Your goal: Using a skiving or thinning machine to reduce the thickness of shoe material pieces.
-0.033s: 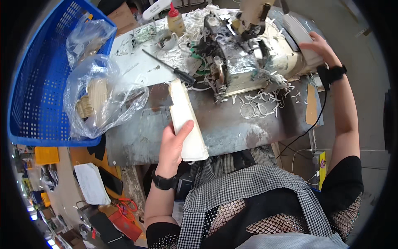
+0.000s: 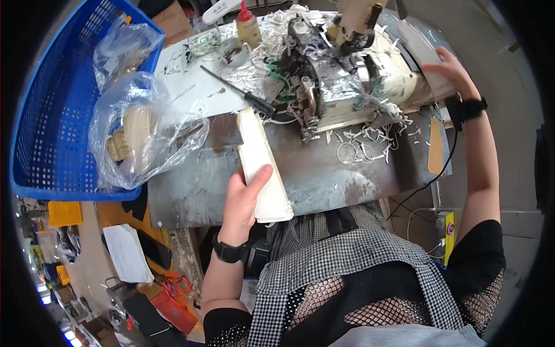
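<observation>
My left hand point(image 2: 243, 194) is closed round a stack of long, flat white pieces point(image 2: 265, 179), thumb across the top face. The stack is held tilted above the front of the worktable and has a notch in its left edge near the far end. At the far right, my right hand point(image 2: 454, 72) is at a second stack of white strips point(image 2: 417, 43) beside the machine. Its thumb lies over the strips and its forefinger stands apart; the other fingers are mostly hidden. The grimy cream machine point(image 2: 341, 92) stands between the two stacks, strewn with white scraps.
A blue crate point(image 2: 55, 188) with clear plastic bags point(image 2: 104, 168) stands at left. Behind the held stack lie a black-handled screwdriver point(image 2: 257, 103), a cup point(image 2: 234, 55) and a red-tipped bottle point(image 2: 248, 29). White offcuts point(image 2: 364, 144) litter the table before the machine. A black cable point(image 2: 430, 185) hangs at right.
The view has shifted slightly. My right hand has moved a little to the right and down along the far stack; my left hand keeps its hold on the white pieces.
</observation>
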`<state>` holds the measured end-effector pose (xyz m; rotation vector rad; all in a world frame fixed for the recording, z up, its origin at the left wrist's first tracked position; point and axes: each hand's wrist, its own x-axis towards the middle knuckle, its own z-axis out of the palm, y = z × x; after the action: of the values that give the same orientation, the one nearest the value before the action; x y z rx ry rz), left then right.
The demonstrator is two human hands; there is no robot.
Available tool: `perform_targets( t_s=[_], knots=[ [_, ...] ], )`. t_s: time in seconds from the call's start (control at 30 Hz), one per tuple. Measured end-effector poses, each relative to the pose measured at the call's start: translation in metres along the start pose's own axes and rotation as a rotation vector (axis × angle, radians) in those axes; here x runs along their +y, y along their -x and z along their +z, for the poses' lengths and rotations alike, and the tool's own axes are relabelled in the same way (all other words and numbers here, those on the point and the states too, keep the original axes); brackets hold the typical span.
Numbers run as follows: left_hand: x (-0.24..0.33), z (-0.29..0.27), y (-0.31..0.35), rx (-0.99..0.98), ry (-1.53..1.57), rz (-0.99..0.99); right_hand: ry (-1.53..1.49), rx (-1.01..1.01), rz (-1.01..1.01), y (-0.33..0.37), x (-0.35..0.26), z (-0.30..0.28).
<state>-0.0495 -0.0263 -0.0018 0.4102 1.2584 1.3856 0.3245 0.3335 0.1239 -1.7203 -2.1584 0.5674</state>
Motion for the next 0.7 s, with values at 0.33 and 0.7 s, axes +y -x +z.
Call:
perform_targets(
  t_s=[0.33, 0.7],
  knots=[
    [-0.011, 0.023, -0.003, -0.005, 0.003, 0.068, -1.078, -0.510, -0.040, 0.184, -0.139, 0.097],
    [-0.031, 0.027, 0.001, -0.154, 0.143, 0.200, -1.080, -0.514, -0.086, 0.208, -0.192, 0.214]
  ],
)
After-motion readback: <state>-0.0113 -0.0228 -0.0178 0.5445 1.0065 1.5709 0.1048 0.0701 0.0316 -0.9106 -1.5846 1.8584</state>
